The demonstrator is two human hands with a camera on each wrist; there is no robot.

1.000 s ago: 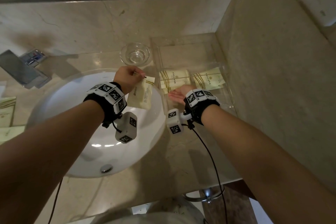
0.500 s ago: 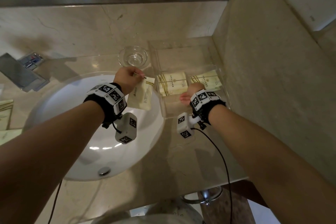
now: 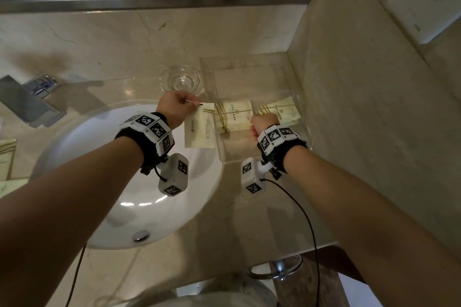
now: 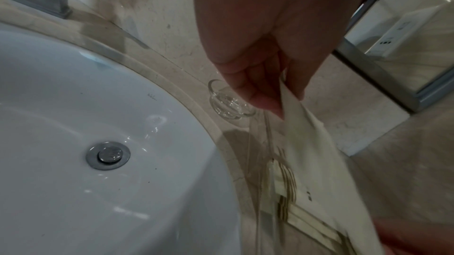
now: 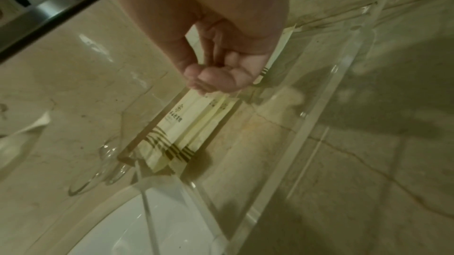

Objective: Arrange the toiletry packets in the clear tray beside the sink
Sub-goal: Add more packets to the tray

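Note:
My left hand [image 3: 174, 107] pinches a cream packet [image 3: 199, 132] by its top edge. The packet hangs over the sink rim, just left of the clear tray [image 3: 249, 75]. In the left wrist view the packet [image 4: 314, 162] droops from my fingers [image 4: 258, 92]. Two striped packet stacks lie in the tray, one at left [image 3: 233, 117] and one at right [image 3: 282, 112]. My right hand [image 3: 259, 124] is inside the tray between them. Its bunched fingertips [image 5: 209, 80] close on the right end of the left stack [image 5: 186, 123].
A small glass bowl [image 3: 180, 80] stands just left of the tray's back half. The white sink [image 3: 112, 169] and the faucet [image 3: 27, 99] lie to the left. More packets [image 3: 6, 157] sit at the far left edge. A marble wall [image 3: 374, 132] borders the tray's right side.
My right hand went from palm-up at the tray's front to inside the tray, fingers now curled. My left hand carried its packet slightly right, toward the tray wall.

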